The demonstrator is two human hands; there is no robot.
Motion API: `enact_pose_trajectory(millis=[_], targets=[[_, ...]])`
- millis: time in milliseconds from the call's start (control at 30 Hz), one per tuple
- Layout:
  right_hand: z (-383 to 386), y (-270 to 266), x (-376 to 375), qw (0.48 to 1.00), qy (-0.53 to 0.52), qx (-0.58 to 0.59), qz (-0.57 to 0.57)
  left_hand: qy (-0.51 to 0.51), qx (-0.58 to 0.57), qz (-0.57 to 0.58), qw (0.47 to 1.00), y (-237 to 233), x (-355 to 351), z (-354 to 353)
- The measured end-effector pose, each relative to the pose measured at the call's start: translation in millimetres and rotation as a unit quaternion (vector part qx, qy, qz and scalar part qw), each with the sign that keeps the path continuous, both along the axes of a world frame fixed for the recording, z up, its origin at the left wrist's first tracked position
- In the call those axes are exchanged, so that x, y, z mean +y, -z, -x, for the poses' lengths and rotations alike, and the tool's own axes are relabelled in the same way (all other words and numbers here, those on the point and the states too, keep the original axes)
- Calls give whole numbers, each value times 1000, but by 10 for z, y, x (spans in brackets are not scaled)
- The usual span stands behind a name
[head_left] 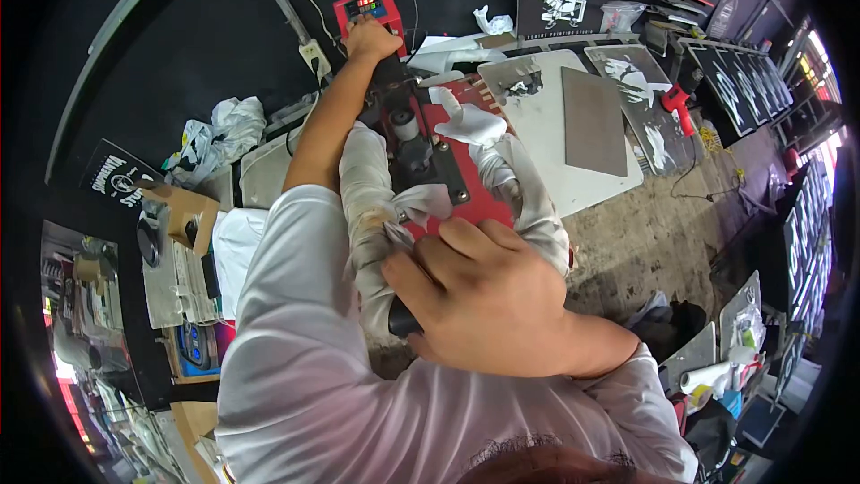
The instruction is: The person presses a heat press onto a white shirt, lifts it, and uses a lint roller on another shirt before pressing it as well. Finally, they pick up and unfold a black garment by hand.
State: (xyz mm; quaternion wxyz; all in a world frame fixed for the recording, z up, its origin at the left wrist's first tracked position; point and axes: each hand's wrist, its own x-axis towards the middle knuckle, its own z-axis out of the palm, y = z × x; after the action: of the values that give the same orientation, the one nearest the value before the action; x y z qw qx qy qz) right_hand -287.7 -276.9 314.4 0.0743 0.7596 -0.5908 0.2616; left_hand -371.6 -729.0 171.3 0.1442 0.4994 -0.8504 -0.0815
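Note:
My left hand (369, 39) reaches far forward to a red control box (399, 13) with a lit digital display (365, 4). Its fingers touch the panel just under the digits, holding nothing. Close to my chest, my right hand (488, 296) is closed round the handle (405, 319) of a red heat press (475, 175); a dark end of the handle shows beside my fingers. Pale cloth wraps (365, 188) cover the press's left arm, and similar cloth (537, 206) covers the right one. My right hand hides the front of the press.
Right of the press lies a whitish board (537, 125) with a brown flat panel (594, 121) on it. A red heat gun (678, 108) rests farther right. A cardboard box (190, 215) and white cloth (240, 251) sit at left. Cables hang by a wall outlet (313, 59).

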Motion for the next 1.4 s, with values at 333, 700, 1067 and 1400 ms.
enact_pose_trajectory(millis=[333, 700, 1067, 1400], targets=[[-22, 140, -14, 999, 25, -7, 44, -38, 23, 46, 998, 106, 73, -16], [-4, 126, -21, 998, 22, -14, 52, -36, 27, 58, 997, 74, 60, -5], [-14, 1, 17, 1000, 21, 3, -2, -30, 20, 41, 998, 85, 58, -4], [-18, -16, 15, 999, 30, 13, 13, -35, -47, 17, 998, 22, 39, 28]])
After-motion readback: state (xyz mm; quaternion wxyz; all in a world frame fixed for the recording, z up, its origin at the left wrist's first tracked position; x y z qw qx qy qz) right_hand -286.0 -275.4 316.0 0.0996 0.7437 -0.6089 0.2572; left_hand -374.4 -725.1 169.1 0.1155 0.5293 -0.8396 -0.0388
